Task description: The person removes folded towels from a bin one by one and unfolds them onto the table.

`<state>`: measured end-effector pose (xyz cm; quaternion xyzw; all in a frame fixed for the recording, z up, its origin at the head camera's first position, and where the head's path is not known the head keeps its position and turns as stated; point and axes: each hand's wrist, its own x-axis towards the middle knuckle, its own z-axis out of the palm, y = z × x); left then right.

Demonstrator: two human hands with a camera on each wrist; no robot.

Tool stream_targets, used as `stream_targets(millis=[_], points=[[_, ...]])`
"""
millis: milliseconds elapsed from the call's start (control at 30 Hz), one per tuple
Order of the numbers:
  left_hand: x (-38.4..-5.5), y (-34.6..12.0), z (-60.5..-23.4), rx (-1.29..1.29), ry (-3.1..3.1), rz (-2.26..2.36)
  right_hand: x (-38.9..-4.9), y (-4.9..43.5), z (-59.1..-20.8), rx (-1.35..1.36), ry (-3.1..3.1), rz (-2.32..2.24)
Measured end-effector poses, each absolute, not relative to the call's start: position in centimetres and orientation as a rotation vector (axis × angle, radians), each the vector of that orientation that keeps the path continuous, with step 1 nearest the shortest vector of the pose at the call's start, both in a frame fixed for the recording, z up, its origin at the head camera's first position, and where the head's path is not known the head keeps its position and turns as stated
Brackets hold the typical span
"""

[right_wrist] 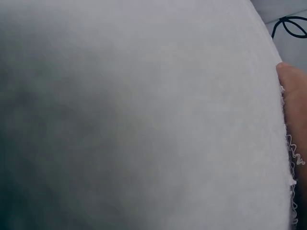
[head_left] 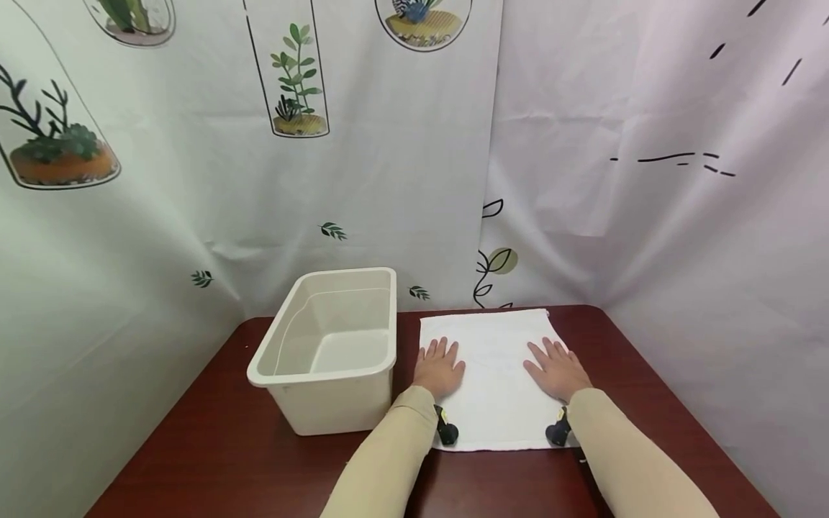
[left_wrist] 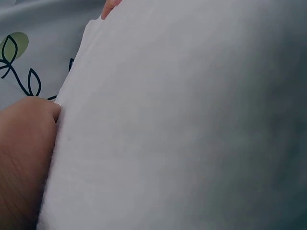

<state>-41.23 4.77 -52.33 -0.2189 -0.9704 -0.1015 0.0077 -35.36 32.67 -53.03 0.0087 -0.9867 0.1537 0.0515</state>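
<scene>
A white cloth [head_left: 495,381] lies spread flat on the table, with loose threads along one edge in the right wrist view. On its left side rests my left hand [head_left: 439,369], palm down with the fingers spread. My right hand [head_left: 558,370] lies the same way on the right side, fingers straight and apart. In the left wrist view the cloth [left_wrist: 158,120] fills most of the picture, and part of my left hand [left_wrist: 26,158] shows at the edge. Only a strip of my right hand [right_wrist: 296,105] appears in the right wrist view.
A cream plastic tub [head_left: 330,399], with nothing visible inside, stands on the dark red table [head_left: 214,432] left of the cloth. A patterned white curtain [head_left: 401,180] hangs behind the table and along both sides. Small black devices [head_left: 447,428] sit at both wrists.
</scene>
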Motion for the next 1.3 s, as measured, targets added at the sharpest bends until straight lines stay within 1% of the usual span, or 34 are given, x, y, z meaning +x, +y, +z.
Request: stream_targets(millis=[233, 500, 900, 1167, 1233, 1300], points=[[-41.0, 4.5, -52.1, -0.675, -3.044, -0.345, -35.9, 32.7, -53.3, 0.032, -3.010, 0.458], [-42.2, 4.4, -53.0, -0.669, -3.022, -0.336, -36.7, 33.0, -53.9, 0.035, -3.010, 0.437], [-43.4, 4.2, -53.9, -0.704, -3.006, -0.328, -36.8, 32.9, -53.8, 0.026, -3.003, 0.426], [-43.7, 3.4, -54.6, -0.651, -2.978, -0.370, -37.7, 32.4, -53.6, 0.093, -2.962, 0.464], [-43.2, 3.7, -53.8, -0.627, -2.992, -0.376, -37.9, 32.3, -53.2, 0.106, -2.945, 0.462], [-42.3, 4.6, -52.3, -0.604, -3.014, -0.394, -37.9, 32.0, -51.8, 0.118, -2.950, 0.465]])
